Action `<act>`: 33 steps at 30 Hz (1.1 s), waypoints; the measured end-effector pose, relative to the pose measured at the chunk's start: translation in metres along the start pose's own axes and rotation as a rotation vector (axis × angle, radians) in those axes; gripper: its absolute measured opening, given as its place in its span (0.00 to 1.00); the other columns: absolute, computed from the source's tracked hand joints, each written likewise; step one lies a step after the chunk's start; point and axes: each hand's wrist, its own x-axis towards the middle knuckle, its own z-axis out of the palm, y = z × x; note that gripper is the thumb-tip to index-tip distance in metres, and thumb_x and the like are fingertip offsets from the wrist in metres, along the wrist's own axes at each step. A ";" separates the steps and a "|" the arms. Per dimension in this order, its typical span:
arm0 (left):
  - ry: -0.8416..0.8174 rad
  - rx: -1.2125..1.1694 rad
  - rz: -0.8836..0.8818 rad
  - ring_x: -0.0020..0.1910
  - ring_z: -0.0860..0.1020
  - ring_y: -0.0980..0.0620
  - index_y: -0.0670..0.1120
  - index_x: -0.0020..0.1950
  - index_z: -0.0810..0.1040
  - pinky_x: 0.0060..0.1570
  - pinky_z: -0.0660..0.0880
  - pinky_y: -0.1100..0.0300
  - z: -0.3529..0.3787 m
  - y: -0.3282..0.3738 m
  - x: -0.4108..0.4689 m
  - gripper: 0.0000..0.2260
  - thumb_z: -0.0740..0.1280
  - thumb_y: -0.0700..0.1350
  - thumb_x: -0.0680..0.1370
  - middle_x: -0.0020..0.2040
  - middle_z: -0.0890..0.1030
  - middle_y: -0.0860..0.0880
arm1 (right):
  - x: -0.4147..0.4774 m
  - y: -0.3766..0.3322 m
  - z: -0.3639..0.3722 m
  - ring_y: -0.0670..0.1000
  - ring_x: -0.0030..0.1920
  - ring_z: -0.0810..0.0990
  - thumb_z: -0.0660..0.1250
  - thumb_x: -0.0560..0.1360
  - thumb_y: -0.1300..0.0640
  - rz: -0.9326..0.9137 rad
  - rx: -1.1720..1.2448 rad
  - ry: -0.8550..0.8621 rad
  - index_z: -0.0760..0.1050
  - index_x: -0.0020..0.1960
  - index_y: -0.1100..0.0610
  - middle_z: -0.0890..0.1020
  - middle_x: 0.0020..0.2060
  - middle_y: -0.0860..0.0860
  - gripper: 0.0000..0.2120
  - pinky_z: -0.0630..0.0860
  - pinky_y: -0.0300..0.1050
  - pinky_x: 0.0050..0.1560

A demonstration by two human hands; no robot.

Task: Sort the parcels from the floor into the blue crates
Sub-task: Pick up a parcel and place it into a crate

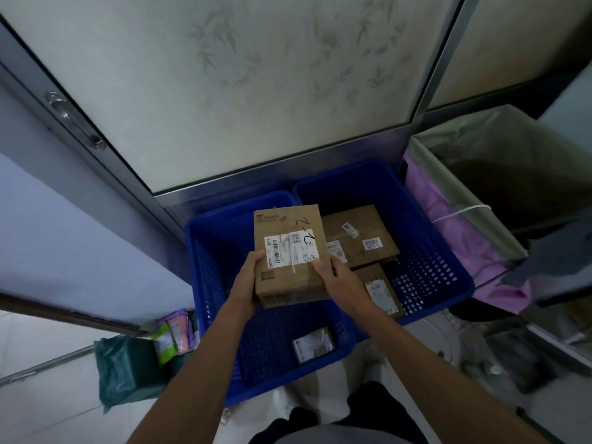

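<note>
I hold a brown cardboard parcel with a white label above the gap between two blue crates. My left hand grips its left edge and my right hand grips its right edge. The left blue crate holds one small flat parcel near its front. The right blue crate holds a larger cardboard box and a smaller parcel in front of it, partly hidden by my right arm.
A frosted glass door stands right behind the crates. A green bag and colourful packets lie on the floor at the left. A lined bin with purple plastic stands at the right.
</note>
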 end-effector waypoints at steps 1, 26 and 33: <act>0.030 0.026 0.002 0.60 0.81 0.42 0.49 0.63 0.81 0.66 0.74 0.42 0.003 0.001 0.004 0.19 0.66 0.57 0.77 0.58 0.84 0.44 | 0.005 -0.001 -0.003 0.49 0.62 0.75 0.57 0.82 0.37 -0.003 0.007 -0.002 0.65 0.76 0.48 0.76 0.67 0.46 0.26 0.74 0.49 0.62; 0.271 0.431 0.031 0.57 0.80 0.51 0.63 0.69 0.73 0.52 0.79 0.51 0.140 -0.002 0.055 0.30 0.69 0.70 0.69 0.61 0.80 0.54 | 0.104 0.052 -0.119 0.52 0.58 0.80 0.67 0.78 0.45 0.419 0.432 -0.304 0.64 0.73 0.51 0.78 0.61 0.50 0.27 0.82 0.48 0.47; 0.367 0.291 0.108 0.54 0.83 0.50 0.56 0.60 0.81 0.53 0.81 0.49 0.141 -0.007 0.061 0.27 0.73 0.67 0.64 0.57 0.83 0.51 | 0.099 0.065 -0.125 0.54 0.57 0.82 0.67 0.80 0.47 0.496 0.492 -0.307 0.67 0.71 0.54 0.78 0.60 0.52 0.23 0.82 0.53 0.55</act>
